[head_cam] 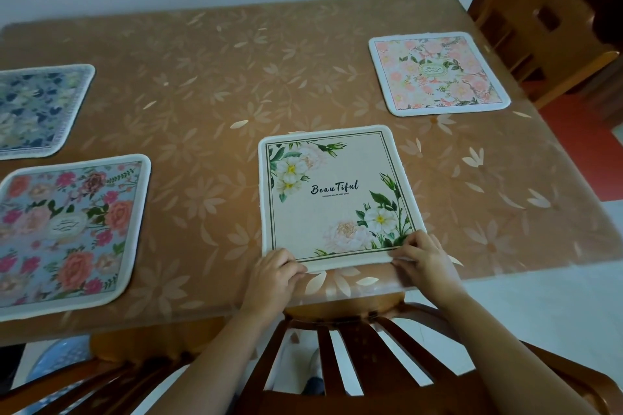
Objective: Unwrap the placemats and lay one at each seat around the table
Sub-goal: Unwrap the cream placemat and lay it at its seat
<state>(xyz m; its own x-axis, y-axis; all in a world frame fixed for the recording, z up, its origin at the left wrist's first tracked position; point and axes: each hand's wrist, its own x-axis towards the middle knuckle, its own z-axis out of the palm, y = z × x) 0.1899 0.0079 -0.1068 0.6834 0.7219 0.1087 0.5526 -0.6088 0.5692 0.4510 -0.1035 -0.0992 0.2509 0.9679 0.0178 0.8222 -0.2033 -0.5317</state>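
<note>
Item: one cream, round-cornered fabric placemat (332, 199), white-bordered, printed with white flowers, green leaves and the word "Beautiful". It lay flat at the middle of the near edge of the table with a brown leaf-patterned cover (219, 77), directly beyond a dark wooden slat-backed chair (354, 364). It looked close to square, so its long axis could not be told. The lettering read upright from the near side, top toward the far wall, and the whole mat was turned slightly anticlockwise. The left hand (276, 268) pinched the near left corner with curled fingers; the right hand (421, 256) pinched the near right corner likewise. Also laid out: a blue-grey rose-print placemat (67, 229) near left, a dark blue floral placemat (33, 108) far left, and a pink floral placemat (438, 74) far right, beside a light wooden chair (539, 27).
</note>
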